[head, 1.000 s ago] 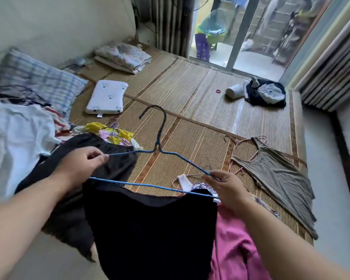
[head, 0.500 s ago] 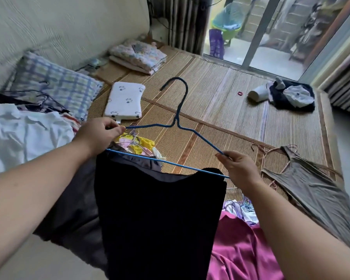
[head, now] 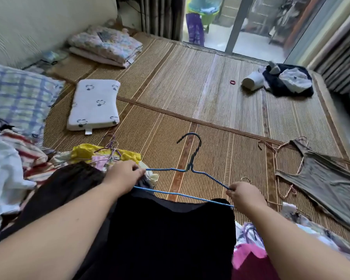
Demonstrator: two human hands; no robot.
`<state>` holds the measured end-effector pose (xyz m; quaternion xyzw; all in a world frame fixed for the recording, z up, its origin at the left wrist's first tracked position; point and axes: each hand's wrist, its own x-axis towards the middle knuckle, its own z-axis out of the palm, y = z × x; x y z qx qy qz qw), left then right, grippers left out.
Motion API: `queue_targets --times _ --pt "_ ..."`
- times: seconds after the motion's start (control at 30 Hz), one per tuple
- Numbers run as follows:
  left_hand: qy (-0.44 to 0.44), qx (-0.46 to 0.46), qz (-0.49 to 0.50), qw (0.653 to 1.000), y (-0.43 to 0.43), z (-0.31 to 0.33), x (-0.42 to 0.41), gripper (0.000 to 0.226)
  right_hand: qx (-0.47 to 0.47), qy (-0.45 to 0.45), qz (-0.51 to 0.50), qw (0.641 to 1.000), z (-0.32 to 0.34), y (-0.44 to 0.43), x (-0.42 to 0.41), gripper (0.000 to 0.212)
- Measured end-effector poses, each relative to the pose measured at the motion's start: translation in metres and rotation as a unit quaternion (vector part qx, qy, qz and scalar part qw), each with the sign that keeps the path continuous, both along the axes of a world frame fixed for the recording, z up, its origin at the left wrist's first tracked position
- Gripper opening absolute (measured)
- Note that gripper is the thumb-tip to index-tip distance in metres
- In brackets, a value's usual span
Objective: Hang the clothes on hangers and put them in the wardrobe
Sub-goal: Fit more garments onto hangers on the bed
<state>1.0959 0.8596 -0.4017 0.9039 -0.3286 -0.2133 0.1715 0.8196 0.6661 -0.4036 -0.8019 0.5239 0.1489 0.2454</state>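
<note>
From where I stand, the person holds a blue wire hanger (head: 190, 168) out in front of them over the woven mat (head: 210, 87) on the floor, hands well apart. The left hand (head: 125, 174) pinches the hanger's left corner and the right hand (head: 245, 196) pinches its right corner. The hanger's long axis runs roughly from nine o'clock to three o'clock, with the left end a little farther from the person than the right. Its hook points away toward twelve o'clock and sits about midway between the two hands. A black garment (head: 170, 229) is draped over the lower bar and falls toward six o'clock, against the person's legs as far as I can tell, and it spans nearly the whole bar. So the thing to be moved is already in both hands. What matters next, I reckon, is the hook, since either hand would have to slide inward along the wire to take it before the piece can be carried off. No wardrobe shows in this view, so I cannot say which way it lies. Off at two o'clock from the right hand a grey tank top (head: 321, 178) lies flat on the mat, on a pinkish hanger. At nine o'clock a heap of unhung clothes (head: 12, 168) is piled beside the left forearm. A small white pillow (head: 94, 105) rests on the mat toward eleven o'clock.
</note>
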Motion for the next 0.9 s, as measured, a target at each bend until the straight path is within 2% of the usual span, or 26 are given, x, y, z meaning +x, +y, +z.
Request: queue_targets --times 0.17,0.2,0.27,0.33,0.43,0.53,0.73,0.9 --pt "-0.022 0.038 0.007 0.999 -0.037 -0.045 0.020 0.027 -0.001 0.015 -0.039 0.999 -0.045 -0.019 0.030 0.017" --pt "-0.024 0.045 0.010 0.999 -0.043 -0.053 0.023 0.028 0.007 0.000 -0.063 0.998 -0.053 -0.021 0.037 0.022" --pt "-0.021 0.050 0.018 0.998 -0.049 -0.064 0.028 0.031 0.041 -0.056 -0.107 0.992 -0.062 -0.023 0.047 0.048" --pt "0.003 0.048 0.008 0.999 -0.055 -0.070 0.027 0.053 0.059 -0.109 -0.108 0.986 -0.066 -0.021 0.052 0.070" --pt "0.005 0.061 -0.070 0.996 -0.062 -0.068 0.003 0.078 0.056 -0.136 -0.087 0.985 -0.060 -0.010 0.035 0.078" --pt "0.016 0.056 -0.124 0.991 -0.060 -0.055 -0.042 0.081 0.044 -0.124 -0.064 0.989 -0.048 0.006 -0.004 0.077" --pt "0.038 0.080 -0.236 0.968 -0.048 -0.036 -0.179 0.084 0.012 -0.024 0.001 1.000 -0.030 0.039 -0.132 0.065" --pt "0.063 0.106 -0.306 0.944 -0.048 -0.043 -0.293 0.083 0.009 0.037 -0.017 0.999 -0.038 0.044 -0.239 0.067"
